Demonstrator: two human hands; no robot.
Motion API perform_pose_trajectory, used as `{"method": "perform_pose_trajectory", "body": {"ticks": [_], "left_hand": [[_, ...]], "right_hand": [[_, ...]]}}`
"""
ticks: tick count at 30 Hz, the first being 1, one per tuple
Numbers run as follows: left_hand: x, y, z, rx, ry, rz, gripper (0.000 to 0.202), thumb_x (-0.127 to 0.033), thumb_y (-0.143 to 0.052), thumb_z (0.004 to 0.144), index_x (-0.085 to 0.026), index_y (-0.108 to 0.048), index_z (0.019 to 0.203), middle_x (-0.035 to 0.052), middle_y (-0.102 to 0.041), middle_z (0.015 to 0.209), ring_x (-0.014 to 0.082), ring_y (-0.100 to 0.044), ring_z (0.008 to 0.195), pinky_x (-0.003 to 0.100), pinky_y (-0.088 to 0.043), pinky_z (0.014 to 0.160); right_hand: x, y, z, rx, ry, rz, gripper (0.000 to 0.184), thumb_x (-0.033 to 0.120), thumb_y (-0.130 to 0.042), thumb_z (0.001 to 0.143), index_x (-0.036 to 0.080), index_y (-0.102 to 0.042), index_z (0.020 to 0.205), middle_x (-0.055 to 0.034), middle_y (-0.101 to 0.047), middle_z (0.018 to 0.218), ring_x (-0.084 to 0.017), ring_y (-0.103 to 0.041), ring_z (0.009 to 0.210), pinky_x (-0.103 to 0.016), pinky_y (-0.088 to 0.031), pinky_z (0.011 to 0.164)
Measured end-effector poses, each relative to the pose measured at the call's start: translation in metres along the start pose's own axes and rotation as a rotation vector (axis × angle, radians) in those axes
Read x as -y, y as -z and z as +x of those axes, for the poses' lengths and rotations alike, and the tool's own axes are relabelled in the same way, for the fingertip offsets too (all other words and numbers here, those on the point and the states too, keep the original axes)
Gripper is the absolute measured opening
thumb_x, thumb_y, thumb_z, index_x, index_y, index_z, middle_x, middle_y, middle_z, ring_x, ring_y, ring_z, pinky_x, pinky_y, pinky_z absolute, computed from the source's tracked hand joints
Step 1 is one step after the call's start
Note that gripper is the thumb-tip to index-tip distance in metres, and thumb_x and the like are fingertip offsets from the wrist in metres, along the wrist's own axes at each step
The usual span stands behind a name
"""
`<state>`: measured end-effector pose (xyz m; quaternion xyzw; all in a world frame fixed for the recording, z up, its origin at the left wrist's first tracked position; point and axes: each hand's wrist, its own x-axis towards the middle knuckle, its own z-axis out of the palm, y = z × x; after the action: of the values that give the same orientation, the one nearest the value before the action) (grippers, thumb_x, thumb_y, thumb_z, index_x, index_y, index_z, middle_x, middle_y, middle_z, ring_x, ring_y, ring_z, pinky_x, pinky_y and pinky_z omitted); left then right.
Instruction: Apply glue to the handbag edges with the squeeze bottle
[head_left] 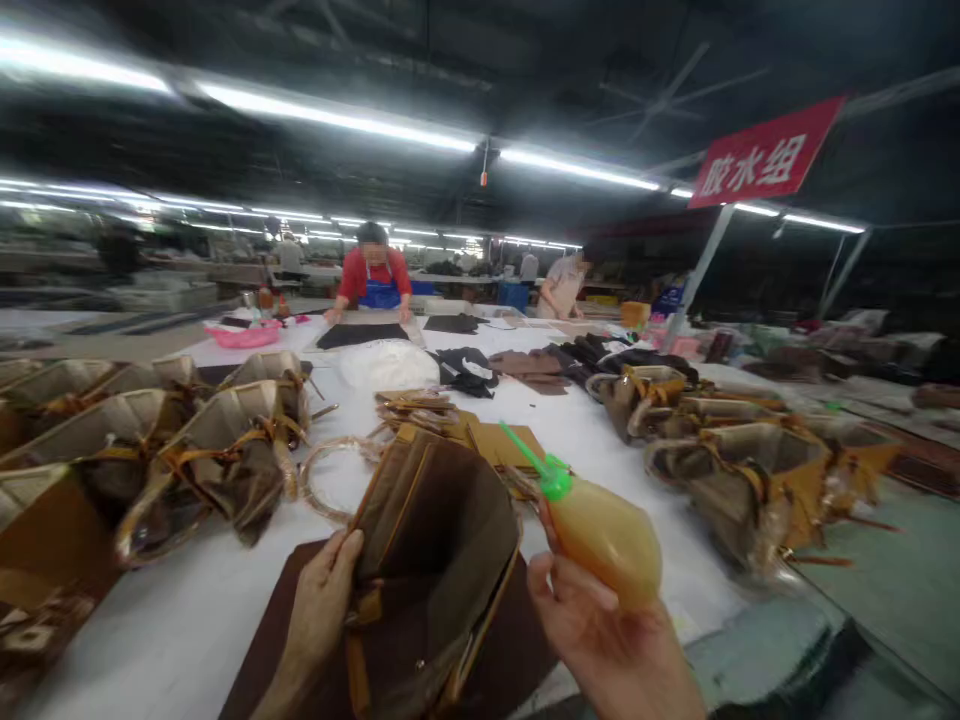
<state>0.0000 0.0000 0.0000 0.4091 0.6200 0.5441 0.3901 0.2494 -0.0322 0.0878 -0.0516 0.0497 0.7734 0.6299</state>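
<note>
Bag-making factory hall, long white worktables [202,610] laid with unfinished brown bags [225,450], cut leather pieces [525,365], fluorescent strip lights [337,115] hung overhead, red banner sign [765,155], aproned worker [373,275]

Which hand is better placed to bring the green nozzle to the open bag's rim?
Right, probably: the right hand holds the squeeze bottle, its green nozzle close beside the brown bag, while the left hand is busy holding that bag open at its rim.

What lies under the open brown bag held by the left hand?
A dark brown sheet shows beneath the open brown bag, on the white table. The left hand grips the bag's rim; the right hand holds a squeeze bottle. The sheet's middle is covered.
</note>
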Motion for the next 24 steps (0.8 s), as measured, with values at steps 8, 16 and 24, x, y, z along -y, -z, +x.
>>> {"method": "perform_pose_trajectory", "body": {"ticks": [8,16,24], "left_hand": [[0.014,-0.003,-0.009,-0.027,0.148,-0.132,0.052,-0.056,-0.055,0.069,-0.015,-0.056,0.101,0.0019,-0.065,0.078,0.0206,-0.063,0.069,0.024,-0.052,0.047],[0.030,0.004,-0.008,-0.076,0.157,-0.186,0.046,-0.049,-0.058,0.069,-0.016,-0.057,0.101,0.0008,-0.066,0.076,0.0202,-0.063,0.065,0.026,-0.054,0.050],[0.039,0.011,-0.007,0.035,0.187,-0.206,0.042,-0.050,-0.055,0.074,-0.017,-0.057,0.099,0.0024,-0.066,0.080,0.0213,-0.063,0.074,0.028,-0.052,0.060]], "right_hand": [[-0.016,-0.014,0.025,0.135,-0.026,-0.138,0.041,0.012,-0.073,0.068,0.023,-0.064,0.106,-0.0078,-0.065,0.104,-0.007,-0.048,0.048,-0.043,-0.047,0.080],[-0.046,-0.021,0.042,0.153,-0.119,-0.210,0.014,0.012,-0.073,0.065,0.018,-0.068,0.076,0.0002,-0.067,0.080,-0.006,-0.044,0.047,-0.042,-0.045,0.082],[-0.059,-0.018,0.050,0.103,-0.095,-0.284,0.015,0.019,-0.079,0.062,0.017,-0.070,0.074,0.0003,-0.067,0.067,-0.009,-0.047,0.049,-0.053,-0.037,0.092]]}}
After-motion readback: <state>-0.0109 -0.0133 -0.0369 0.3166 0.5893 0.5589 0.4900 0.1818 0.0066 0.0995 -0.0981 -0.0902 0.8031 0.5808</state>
